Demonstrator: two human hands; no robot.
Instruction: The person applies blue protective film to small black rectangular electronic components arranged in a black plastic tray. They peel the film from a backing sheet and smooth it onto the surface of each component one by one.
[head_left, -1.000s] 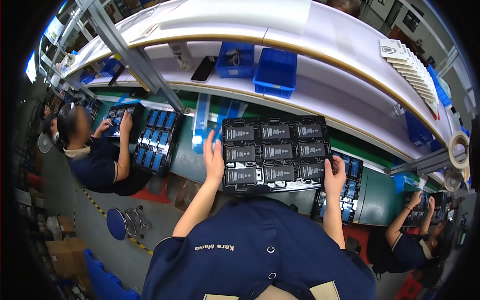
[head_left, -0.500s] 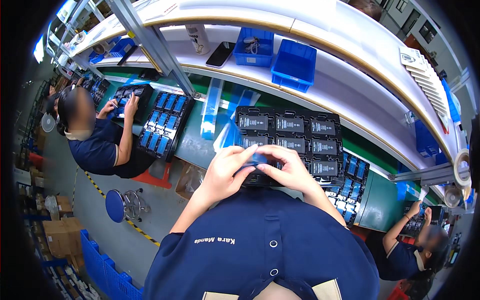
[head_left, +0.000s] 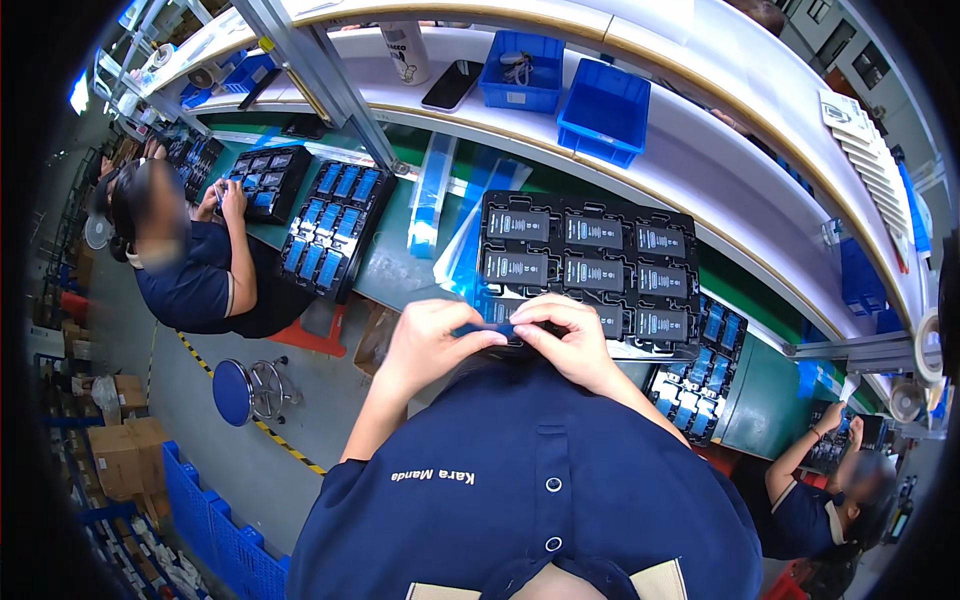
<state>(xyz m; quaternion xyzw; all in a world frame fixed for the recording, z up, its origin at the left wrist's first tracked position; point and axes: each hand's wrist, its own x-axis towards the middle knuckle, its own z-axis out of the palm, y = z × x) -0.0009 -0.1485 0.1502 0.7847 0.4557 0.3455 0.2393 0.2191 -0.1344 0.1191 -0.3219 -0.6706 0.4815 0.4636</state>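
My left hand (head_left: 432, 338) and my right hand (head_left: 568, 336) face each other close to my shirt, fingers pinched. Between their fingertips they hold a thin dark blue strip (head_left: 497, 328), mostly hidden by the fingers, so its exact kind cannot be made out. Just beyond lies a black tray (head_left: 560, 200) with several flat black batteries (head_left: 594, 230) in rows of pockets. My hands cover part of its nearest row. Clear and blue film strips (head_left: 462, 258) lie against the tray's left side.
Another black tray (head_left: 335, 225) of blue-filmed pieces stands left on the green bench (head_left: 380, 262); a similar tray (head_left: 700, 375) is partly under mine at right. Above, a white shelf (head_left: 680, 150) holds blue bins (head_left: 604, 110) and a phone (head_left: 453, 86). Co-workers sit left and right.
The blurred blue piece between my hands now shows as a thin dark strip held level. My fingertips have drawn a little apart. The whole view has shifted slightly.
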